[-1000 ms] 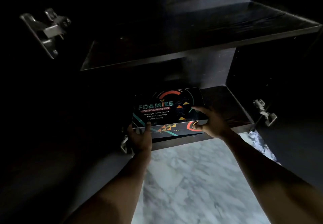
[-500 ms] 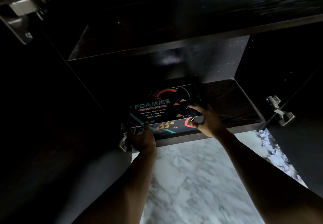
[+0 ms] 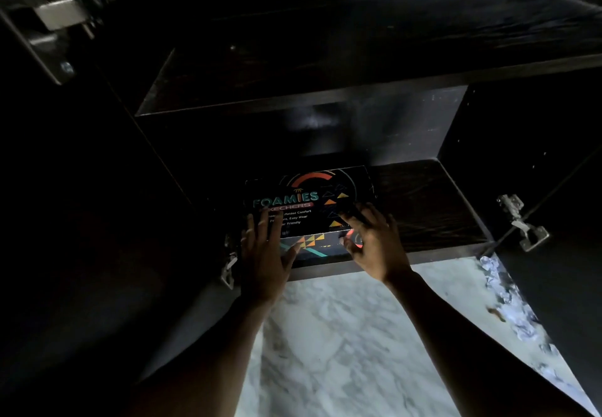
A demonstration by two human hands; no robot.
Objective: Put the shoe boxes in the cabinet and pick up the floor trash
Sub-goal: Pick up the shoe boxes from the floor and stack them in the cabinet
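Note:
A black shoe box (image 3: 312, 198) with teal and orange print lies flat on the bottom shelf (image 3: 430, 211) of a dark cabinet, at the shelf's left side. My left hand (image 3: 265, 254) lies over the box's front left corner, fingers spread straight on the lid and thumb against the front face. My right hand (image 3: 371, 241) is at the front right corner, fingers spread on the lid and thumb near the front face. Crumpled pale trash (image 3: 508, 302) lies on the marble floor (image 3: 342, 335) at the right.
An upper shelf (image 3: 325, 71) spans the cabinet above the box. Open dark doors stand on both sides, with metal hinges at the upper left (image 3: 55, 22), lower left (image 3: 228, 267) and right (image 3: 521, 224). The bottom shelf to the right of the box is bare.
The box has slid a little deeper onto the shelf. Both hands have loosened from gripping its front corners to spread fingers resting on the lid.

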